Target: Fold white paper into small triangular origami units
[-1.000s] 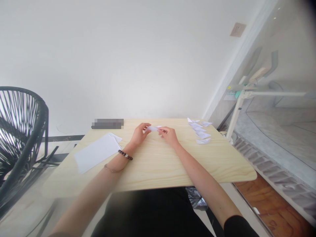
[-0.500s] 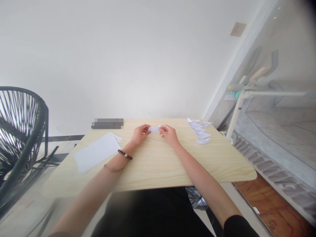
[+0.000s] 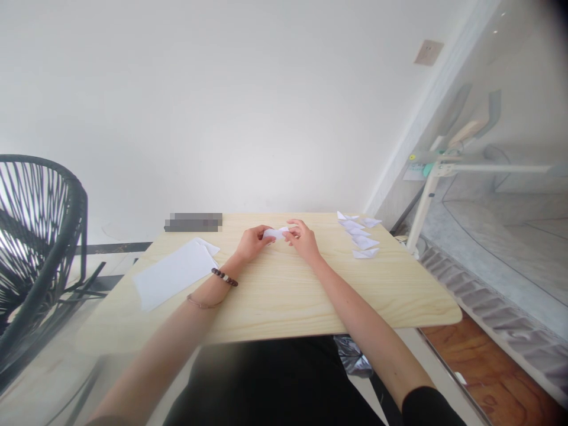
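Between my two hands is a small folded piece of white paper (image 3: 276,233), raised over the far middle of the table. Its left end is pinched by my left hand (image 3: 254,241), which has a beaded bracelet at the wrist. My right hand (image 3: 303,239) grips the right end between thumb and fingers, with the index finger lifted a little off the paper. The exact folds are too small to make out. To the right lie several folded paper boats (image 3: 365,242), grouped near the table's far right corner.
A stack of white paper sheets (image 3: 175,275) lies on the left of the wooden table (image 3: 284,296). A pixelated dark object (image 3: 193,222) is at the far left edge. The wall stands behind, a woven chair (image 3: 73,207) to the left, a white metal frame (image 3: 423,207) to the right.
The folded paper has tilted slightly between my hands. My right index finger has lifted away from it, while the left hand has barely shifted.
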The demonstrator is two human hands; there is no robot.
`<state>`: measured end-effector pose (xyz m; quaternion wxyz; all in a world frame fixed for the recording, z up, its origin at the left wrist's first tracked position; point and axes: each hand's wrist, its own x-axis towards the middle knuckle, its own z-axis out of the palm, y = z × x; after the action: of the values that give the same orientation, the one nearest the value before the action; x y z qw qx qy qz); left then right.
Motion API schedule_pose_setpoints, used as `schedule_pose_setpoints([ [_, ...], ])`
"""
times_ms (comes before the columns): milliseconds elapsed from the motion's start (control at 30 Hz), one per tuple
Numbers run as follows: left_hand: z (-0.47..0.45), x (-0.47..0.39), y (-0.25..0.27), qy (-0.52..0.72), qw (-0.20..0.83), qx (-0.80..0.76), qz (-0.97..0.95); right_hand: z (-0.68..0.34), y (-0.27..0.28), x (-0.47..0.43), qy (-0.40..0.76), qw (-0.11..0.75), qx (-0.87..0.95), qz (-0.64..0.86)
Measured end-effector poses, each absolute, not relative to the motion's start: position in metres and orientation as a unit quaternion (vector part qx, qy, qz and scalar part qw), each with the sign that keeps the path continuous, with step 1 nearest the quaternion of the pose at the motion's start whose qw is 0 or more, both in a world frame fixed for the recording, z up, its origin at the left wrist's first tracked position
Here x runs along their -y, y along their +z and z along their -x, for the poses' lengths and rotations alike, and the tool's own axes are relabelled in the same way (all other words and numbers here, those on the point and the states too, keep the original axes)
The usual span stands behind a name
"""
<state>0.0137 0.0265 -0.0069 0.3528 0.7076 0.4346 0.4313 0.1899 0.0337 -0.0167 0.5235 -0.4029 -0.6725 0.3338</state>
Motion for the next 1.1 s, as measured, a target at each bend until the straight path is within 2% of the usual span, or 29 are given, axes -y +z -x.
schedule_pose_setpoints([
  [400,-0.012,-0.021,-0.003,0.41,0.372,-0.443,-0.705,-0.19,-0.017,-0.032,0.347,0.511,0.671,0.41],
  [700,-0.014,-0.028,-0.008,0.481,0.408,-0.413,-0.657,-0.192,-0.014,-0.032,0.318,0.544,0.64,0.439],
  [933,-0.012,-0.03,-0.011,0.47,0.46,-0.397,-0.64,-0.194,-0.016,-0.035,0.316,0.549,0.644,0.429],
  [1100,-0.012,-0.026,-0.007,0.432,0.487,-0.404,-0.643,-0.193,-0.016,-0.033,0.356,0.514,0.653,0.427],
])
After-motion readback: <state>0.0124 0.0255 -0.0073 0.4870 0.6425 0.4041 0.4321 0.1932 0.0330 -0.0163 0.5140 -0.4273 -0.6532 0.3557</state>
